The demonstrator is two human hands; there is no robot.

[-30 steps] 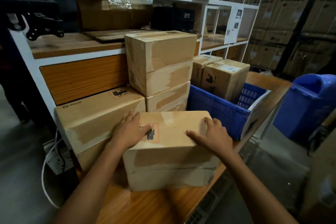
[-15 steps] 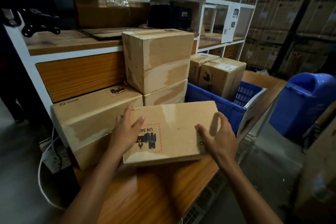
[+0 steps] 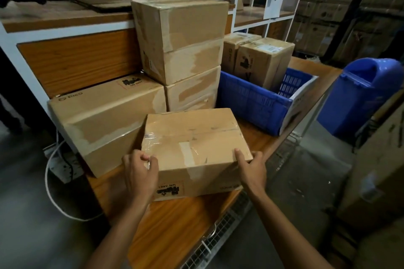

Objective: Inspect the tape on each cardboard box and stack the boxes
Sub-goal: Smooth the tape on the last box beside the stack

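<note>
A brown cardboard box (image 3: pixel 192 137) lies on the wooden table (image 3: pixel 175 225) in front of me, its taped seam facing up, clear tape crinkled across the top. My left hand (image 3: pixel 140 172) grips its near left corner. My right hand (image 3: pixel 251 169) holds its near right corner. The UN label on the front face reads upside down. Behind it two boxes stand stacked (image 3: pixel 181 37), the lower one (image 3: pixel 192 89) partly hidden. A long box (image 3: pixel 105 116) rests to the left.
A blue plastic crate (image 3: pixel 258 102) at the right holds two smaller boxes (image 3: pixel 262 59). A blue bin (image 3: pixel 360 96) stands beyond the table edge. Wooden shelving (image 3: pixel 72 59) rises behind. A white cable (image 3: pixel 50 181) hangs at the left.
I have rolled the box toward me: the labelled face that pointed up now faces front, and the taped seam is on top. Both hands shifted to its near corners.
</note>
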